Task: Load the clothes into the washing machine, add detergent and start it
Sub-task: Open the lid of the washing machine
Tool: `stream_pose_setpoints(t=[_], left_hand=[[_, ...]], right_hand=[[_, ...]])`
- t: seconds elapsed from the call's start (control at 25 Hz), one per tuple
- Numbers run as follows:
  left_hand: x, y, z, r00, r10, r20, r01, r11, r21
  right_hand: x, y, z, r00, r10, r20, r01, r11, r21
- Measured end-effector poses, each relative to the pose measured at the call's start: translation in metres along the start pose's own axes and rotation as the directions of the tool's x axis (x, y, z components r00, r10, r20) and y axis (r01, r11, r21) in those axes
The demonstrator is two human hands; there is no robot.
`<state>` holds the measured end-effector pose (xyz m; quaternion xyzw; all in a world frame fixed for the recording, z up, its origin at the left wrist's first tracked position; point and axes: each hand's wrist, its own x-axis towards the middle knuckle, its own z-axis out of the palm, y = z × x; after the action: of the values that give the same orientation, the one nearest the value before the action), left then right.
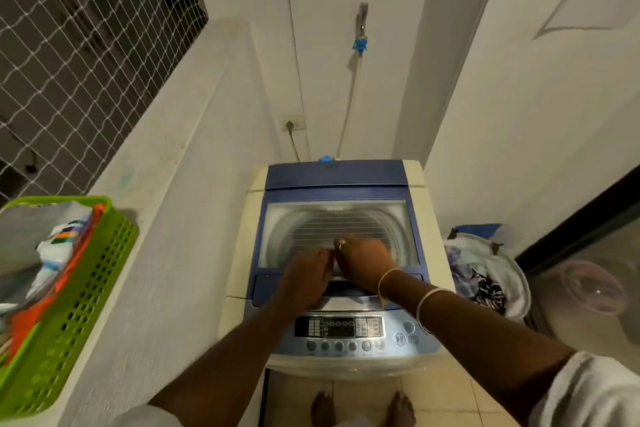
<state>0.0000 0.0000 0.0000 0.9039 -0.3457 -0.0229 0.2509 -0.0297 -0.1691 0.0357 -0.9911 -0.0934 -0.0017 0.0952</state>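
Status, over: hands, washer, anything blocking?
Left hand and right hand at lid front edge, grip unclear. Lid down. Clothes in hamper right of washer. Nothing else on lid.

Left hand point(306, 279) and right hand point(365, 262) are meeting at the front of the washing machine point(239, 253) lid point(311, 218).
The hands are touching each other over the closed lid's clear window, just beyond the control panel point(339, 326); their grip is too blurred to tell. A green basket point(86, 305) is sitting on the ledge point(156, 166) at left, and clothes point(478, 274) are lying in a white bag point(517, 276) at right.
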Motion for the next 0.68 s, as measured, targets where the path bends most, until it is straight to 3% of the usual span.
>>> stream_pose_setpoints(t=[0.24,0.48,0.68], left_hand=[[-0.039,-0.009,0.013,0.976,-0.099,0.191,0.099,0.995,0.012],[-0.042,-0.014,0.017,0.935,-0.067,0.348,0.037,0.995,0.093],[-0.038,-0.014,0.016,0.907,-0.097,0.409,0.059,0.993,0.104]], right_hand=[[-0.039,-0.014,0.037,0.988,0.060,0.144,-0.072,0.995,0.074],[-0.057,-0.010,0.051,0.980,0.098,0.171,-0.116,0.988,0.101],[-0.050,-0.009,0.044,0.923,0.120,0.366,-0.161,0.984,0.082]])
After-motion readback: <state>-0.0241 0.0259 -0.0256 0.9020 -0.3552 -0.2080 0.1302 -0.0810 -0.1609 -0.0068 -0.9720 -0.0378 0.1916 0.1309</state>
